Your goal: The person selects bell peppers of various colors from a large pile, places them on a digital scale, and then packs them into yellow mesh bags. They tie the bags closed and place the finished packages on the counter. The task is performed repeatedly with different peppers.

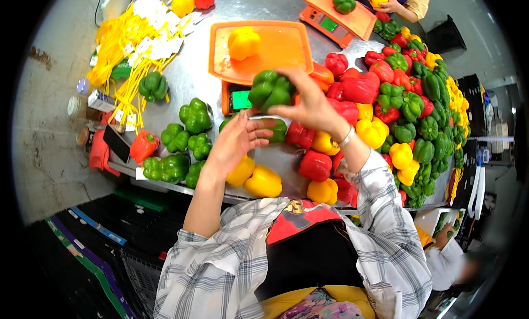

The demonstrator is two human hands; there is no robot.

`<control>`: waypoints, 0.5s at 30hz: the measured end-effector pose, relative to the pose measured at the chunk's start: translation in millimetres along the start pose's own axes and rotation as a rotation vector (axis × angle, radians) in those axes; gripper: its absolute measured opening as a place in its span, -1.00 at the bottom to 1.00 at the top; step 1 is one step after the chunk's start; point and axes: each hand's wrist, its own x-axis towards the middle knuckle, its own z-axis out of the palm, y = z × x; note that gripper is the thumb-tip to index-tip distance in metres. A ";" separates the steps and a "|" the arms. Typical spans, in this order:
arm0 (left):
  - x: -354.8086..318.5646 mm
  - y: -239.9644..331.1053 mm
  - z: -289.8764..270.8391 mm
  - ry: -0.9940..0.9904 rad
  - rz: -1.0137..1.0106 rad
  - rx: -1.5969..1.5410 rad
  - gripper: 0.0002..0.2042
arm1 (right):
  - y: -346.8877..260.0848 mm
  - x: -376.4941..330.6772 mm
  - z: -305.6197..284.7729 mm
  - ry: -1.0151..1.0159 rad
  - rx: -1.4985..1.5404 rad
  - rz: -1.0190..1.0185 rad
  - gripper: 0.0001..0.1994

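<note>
My right hand [306, 101] grips a green bell pepper [270, 90] in front of an orange scale tray [286, 46]. Below and to its left, my left hand [234, 142] is held up with fingers apart and nothing in them. A yellow bell pepper [244, 43] rests on the tray, whose green display [241, 100] shows beside the held pepper. Under my hands more peppers lie on the metal table, among them a yellow one [263, 181] near its front edge. Several green peppers [195, 115] and a red one [144, 146] sit left of my left hand.
A large heap of red, green and yellow peppers [405, 101] covers the table's right side. Yellow straps with white tags [124, 49] pile up at the back left. Across the table, another person's hand [390, 4] holds a yellow pepper by a second orange scale [350, 21]. Black crates [110, 225] stand lower left.
</note>
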 end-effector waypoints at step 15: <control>-9.8 -10.7 -52.2 0.674 0.266 0.629 -0.83 | 86.7 69.8 14.6 0.078 -0.365 0.215 -0.02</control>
